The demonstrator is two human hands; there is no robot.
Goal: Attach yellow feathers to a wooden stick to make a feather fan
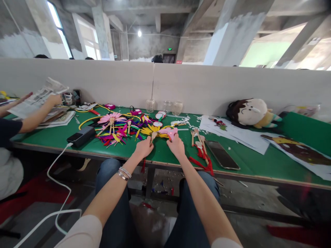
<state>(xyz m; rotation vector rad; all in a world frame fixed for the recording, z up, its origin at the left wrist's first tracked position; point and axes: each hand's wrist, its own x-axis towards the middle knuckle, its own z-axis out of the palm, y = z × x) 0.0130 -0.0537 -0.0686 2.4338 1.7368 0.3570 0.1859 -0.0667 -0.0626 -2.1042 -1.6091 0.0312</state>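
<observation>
My left hand (144,148) is closed round the lower wooden part of a yellow feather fan (149,131), held upright near the table's front edge. A red tassel (143,166) hangs over that edge just below it. In my right hand (177,146) is a pink hot glue gun (169,132), its nozzle end pointing left toward the fan's right side. Whether the nozzle touches the fan I cannot tell. Left of my hands lies a pink feather fan (111,119) on a pile of coloured feathers (119,135). Wooden sticks with red tassels (200,146) lie to the right.
A smartphone (222,155), papers (235,132) and a plush doll (249,112) occupy the right side. Glass jars (177,107) stand by the partition. On the left are a black power bank (81,136) with a white cable and another person's arm (38,112) holding newspaper (38,97).
</observation>
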